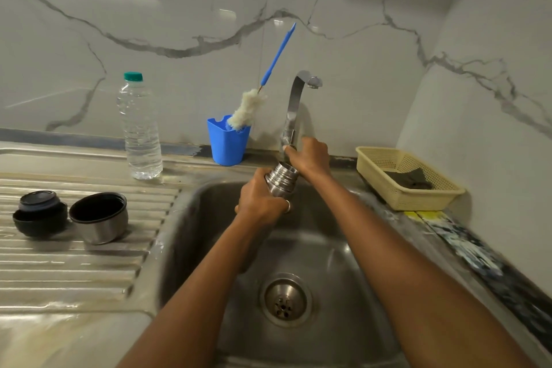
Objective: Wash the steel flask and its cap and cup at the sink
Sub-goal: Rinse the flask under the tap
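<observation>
My left hand (260,200) grips the steel flask (282,179) over the sink basin (322,248), its open threaded mouth tilted up toward the tap (294,104). My right hand (309,157) is closed on the tap's base, just above the flask's mouth. I see no water stream. The steel cup (100,216) stands mouth-up on the ribbed drainboard (74,272) at the left. Beside it, further left, sits the dark cap (40,212).
A clear water bottle (139,128) with a green lid stands on the back of the drainboard. A blue holder (228,142) with a blue-handled bottle brush (249,109) sits left of the tap. A cream basket (409,178) holding a dark cloth sits on the right counter.
</observation>
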The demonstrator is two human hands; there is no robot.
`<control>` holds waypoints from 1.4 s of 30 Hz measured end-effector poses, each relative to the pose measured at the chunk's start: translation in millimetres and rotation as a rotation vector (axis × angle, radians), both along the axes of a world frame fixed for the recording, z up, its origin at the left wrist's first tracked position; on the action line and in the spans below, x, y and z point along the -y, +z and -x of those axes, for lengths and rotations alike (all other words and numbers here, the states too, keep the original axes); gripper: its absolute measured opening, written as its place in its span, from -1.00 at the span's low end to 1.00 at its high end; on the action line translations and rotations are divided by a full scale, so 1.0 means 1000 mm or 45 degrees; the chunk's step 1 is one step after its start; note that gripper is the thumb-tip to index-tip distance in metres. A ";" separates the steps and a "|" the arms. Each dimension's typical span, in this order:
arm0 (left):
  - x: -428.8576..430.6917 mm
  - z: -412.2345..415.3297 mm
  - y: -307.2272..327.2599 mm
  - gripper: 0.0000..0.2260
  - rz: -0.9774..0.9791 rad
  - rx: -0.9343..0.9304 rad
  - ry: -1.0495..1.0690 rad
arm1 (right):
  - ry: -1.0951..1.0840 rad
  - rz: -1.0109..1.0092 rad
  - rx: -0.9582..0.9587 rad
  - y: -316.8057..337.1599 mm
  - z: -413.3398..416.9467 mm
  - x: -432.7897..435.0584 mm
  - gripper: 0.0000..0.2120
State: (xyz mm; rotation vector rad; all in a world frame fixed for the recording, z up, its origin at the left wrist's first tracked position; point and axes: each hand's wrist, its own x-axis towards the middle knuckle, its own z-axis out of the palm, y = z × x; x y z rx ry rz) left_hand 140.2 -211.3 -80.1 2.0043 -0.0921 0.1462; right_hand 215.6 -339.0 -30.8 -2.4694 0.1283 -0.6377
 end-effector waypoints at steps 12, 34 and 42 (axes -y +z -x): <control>0.002 -0.011 -0.008 -0.28 0.020 -0.045 -0.023 | 0.179 0.026 -0.029 0.012 -0.003 -0.001 -0.74; 0.041 -0.022 0.023 -0.54 0.492 -0.167 -0.262 | 0.678 -0.858 -0.464 -0.037 0.115 0.036 -0.47; 0.043 -0.030 0.035 -0.22 0.843 -0.347 -0.048 | 0.561 -0.540 -0.343 -0.050 0.103 0.040 -0.17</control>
